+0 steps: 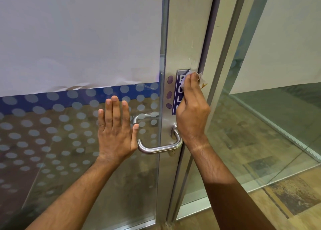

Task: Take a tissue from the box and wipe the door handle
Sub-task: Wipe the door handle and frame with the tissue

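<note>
A brushed steel lever door handle (157, 149) sticks out of the metal stile of a glass door. Above it, my right hand (192, 111) presses a crumpled white tissue (199, 77) against the blue PULL sticker (179, 90) on the stile. The hand covers most of the sticker and the handle's mounting point. My left hand (115, 130) lies flat with fingers spread on the glass, just left of the handle and holding nothing. No tissue box is in view.
The glass door (78, 142) carries frosted dots, a blue band and a large white sheet (78, 38) taped across its upper part. A second handle (144, 116) shows through the glass. To the right stand the metal door frame (218, 90) and a fixed glass panel (269, 125).
</note>
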`<state>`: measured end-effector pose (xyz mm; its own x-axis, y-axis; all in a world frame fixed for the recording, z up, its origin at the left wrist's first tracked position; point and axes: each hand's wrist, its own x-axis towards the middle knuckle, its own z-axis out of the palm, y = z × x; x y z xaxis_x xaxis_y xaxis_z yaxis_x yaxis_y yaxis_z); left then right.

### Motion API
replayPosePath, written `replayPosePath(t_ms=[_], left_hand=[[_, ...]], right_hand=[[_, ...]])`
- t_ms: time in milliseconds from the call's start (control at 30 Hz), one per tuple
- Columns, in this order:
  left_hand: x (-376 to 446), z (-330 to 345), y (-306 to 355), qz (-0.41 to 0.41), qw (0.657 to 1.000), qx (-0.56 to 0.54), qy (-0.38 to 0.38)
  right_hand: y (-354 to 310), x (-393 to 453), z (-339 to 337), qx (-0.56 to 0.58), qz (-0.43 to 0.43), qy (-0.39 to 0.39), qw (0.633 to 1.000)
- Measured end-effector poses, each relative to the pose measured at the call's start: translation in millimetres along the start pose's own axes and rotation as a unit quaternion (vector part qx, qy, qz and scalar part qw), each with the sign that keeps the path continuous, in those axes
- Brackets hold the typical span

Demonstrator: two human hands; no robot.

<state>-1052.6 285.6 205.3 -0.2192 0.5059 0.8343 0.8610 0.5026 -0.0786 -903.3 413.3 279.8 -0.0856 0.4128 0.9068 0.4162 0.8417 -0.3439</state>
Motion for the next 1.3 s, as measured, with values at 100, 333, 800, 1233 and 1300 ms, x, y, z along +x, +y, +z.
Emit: replayPosePath(t_ms=[100,333,800,1233,1300], left_hand=[[0.1,0.5,-0.1,0.001,1.000,-0.002,0.003],[0.9,-0.4,0.5,0.001,1.000,-0.002,0.003],[-0.2,-1.2,0.5,0.003,1.000,0.006,0.004],[1.2,-3.4,1.7,0.008,1.000,0.008,0.010],[1.4,-3.4,1.4,0.008,1.000,0.008,0.010]], right_hand=[[2.2,-7.3,1.5,-0.019,-0.007,-0.026,0.999],[-4.2,1.4,1.6,-0.027,0.004,-0.038,0.999],[-16.5,1.9,-1.0,0.006,-0.066,-0.068,0.995],[-14.7,-8.1,-15.4,0.008,-0.133,-0.092,0.987],[-13.0,-6.6,-18.6,0.030,-0.112,-0.072,0.991]])
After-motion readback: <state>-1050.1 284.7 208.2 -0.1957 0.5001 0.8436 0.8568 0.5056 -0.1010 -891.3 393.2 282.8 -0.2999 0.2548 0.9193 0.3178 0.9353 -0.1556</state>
